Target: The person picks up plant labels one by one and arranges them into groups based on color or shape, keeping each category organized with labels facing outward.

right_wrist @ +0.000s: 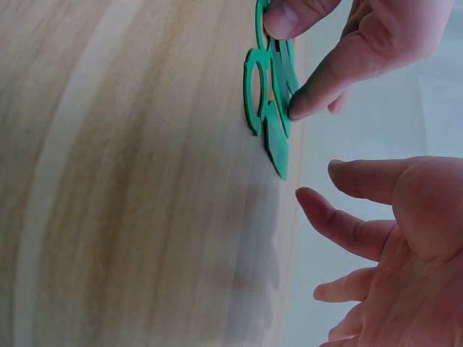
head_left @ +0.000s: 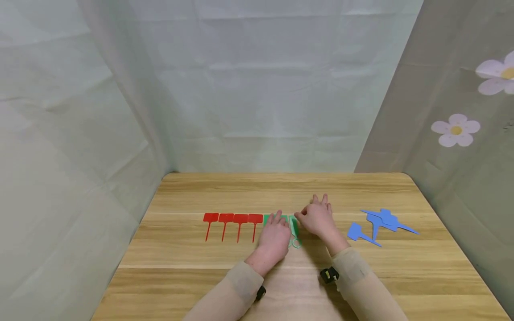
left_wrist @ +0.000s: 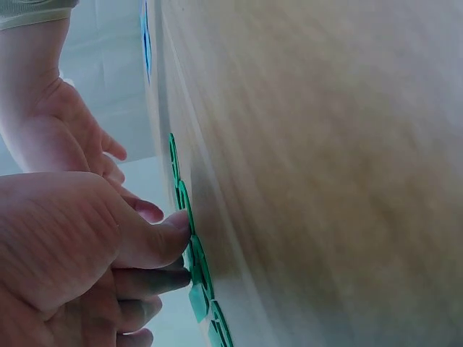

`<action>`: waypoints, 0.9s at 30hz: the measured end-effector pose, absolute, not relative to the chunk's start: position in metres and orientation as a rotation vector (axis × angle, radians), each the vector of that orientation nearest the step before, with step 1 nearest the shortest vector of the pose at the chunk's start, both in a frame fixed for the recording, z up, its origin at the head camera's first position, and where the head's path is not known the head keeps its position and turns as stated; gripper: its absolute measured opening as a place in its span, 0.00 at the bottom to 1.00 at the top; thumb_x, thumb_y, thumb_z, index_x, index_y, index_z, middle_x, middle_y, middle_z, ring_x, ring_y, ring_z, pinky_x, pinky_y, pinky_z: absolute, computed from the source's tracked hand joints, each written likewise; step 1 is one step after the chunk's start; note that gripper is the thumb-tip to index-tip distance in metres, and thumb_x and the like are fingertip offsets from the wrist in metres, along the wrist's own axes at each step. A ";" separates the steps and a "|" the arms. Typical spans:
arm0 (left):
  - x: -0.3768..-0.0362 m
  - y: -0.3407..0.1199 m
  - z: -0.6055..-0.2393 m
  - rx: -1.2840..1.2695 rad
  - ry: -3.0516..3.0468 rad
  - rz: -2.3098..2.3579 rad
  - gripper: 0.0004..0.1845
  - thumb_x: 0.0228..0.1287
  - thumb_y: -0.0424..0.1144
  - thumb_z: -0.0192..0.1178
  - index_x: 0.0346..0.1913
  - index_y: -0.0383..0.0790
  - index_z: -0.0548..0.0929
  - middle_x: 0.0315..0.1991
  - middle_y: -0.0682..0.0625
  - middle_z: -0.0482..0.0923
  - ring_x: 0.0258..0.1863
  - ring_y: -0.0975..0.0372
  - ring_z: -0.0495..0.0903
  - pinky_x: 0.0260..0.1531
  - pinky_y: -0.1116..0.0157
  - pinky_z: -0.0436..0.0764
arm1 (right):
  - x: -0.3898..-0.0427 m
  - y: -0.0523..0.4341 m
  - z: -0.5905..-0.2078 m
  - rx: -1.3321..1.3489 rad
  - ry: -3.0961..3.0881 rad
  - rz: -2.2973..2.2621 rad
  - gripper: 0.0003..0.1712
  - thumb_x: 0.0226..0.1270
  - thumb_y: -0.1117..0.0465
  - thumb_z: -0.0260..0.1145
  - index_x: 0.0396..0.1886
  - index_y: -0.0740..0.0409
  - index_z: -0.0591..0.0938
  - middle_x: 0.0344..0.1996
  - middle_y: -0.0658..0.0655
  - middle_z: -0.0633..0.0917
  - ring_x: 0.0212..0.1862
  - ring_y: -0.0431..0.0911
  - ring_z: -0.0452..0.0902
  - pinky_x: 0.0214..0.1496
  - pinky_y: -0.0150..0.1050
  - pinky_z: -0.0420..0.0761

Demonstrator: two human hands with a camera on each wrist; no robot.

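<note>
Flat green pieces with ring-shaped ends and pointed blades lie in a row mid-table; the rightmost green piece (head_left: 295,228) shows past my left hand (head_left: 275,238). That hand's thumb (left_wrist: 170,235) touches one of the green pieces (left_wrist: 201,271) by its ring, while a fingertip rests farther up, on the blade side. My right hand (head_left: 320,218) hovers just right of the row, empty. In the right wrist view its thumb and index finger (right_wrist: 347,225) reach out, spread slightly, towards the end green piece (right_wrist: 275,141). My left hand partly covers the other green pieces.
Several red T-shaped tags (head_left: 241,218) with thin stems stand in a row left of the green ones. Loose blue tags (head_left: 377,218) overlap at the right, stems pointing different ways. Beyond the wooden table's (head_left: 281,187) back edge hangs a pale curtain (head_left: 257,89).
</note>
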State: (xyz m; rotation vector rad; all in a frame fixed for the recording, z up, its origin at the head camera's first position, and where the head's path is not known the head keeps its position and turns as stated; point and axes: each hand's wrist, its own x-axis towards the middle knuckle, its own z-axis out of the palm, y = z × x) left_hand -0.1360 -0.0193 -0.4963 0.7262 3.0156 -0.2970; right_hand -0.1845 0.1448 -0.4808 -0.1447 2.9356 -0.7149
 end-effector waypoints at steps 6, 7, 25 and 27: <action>-0.136 -0.019 -0.498 0.716 3.041 -0.284 0.33 0.64 0.45 0.74 0.71 0.40 0.82 0.72 0.49 0.78 0.81 0.53 0.63 0.80 0.53 0.62 | -0.183 0.145 -0.479 -0.153 2.937 -0.706 0.22 0.79 0.47 0.67 0.46 0.62 0.94 0.79 0.82 0.56 0.80 0.83 0.33 0.79 0.76 0.45; -0.136 -0.019 -0.498 0.718 3.040 -0.286 0.33 0.65 0.45 0.74 0.72 0.40 0.82 0.73 0.48 0.77 0.81 0.53 0.63 0.80 0.52 0.62 | -0.183 0.145 -0.479 -0.154 2.938 -0.703 0.22 0.80 0.47 0.67 0.46 0.62 0.94 0.79 0.82 0.57 0.80 0.83 0.33 0.79 0.76 0.45; -0.130 -0.012 -0.494 0.799 3.049 -0.143 0.31 0.77 0.51 0.64 0.75 0.39 0.78 0.77 0.47 0.73 0.82 0.52 0.62 0.79 0.50 0.64 | -0.177 0.171 -0.474 -0.125 2.991 -0.709 0.21 0.79 0.48 0.66 0.48 0.61 0.93 0.78 0.82 0.58 0.79 0.84 0.36 0.79 0.76 0.47; -0.130 -0.009 -0.494 0.795 3.035 -0.145 0.33 0.78 0.54 0.63 0.76 0.39 0.77 0.77 0.47 0.72 0.82 0.52 0.61 0.79 0.50 0.63 | -0.175 0.177 -0.473 -0.118 3.002 -0.704 0.20 0.80 0.49 0.66 0.48 0.61 0.93 0.78 0.82 0.59 0.79 0.85 0.36 0.79 0.76 0.48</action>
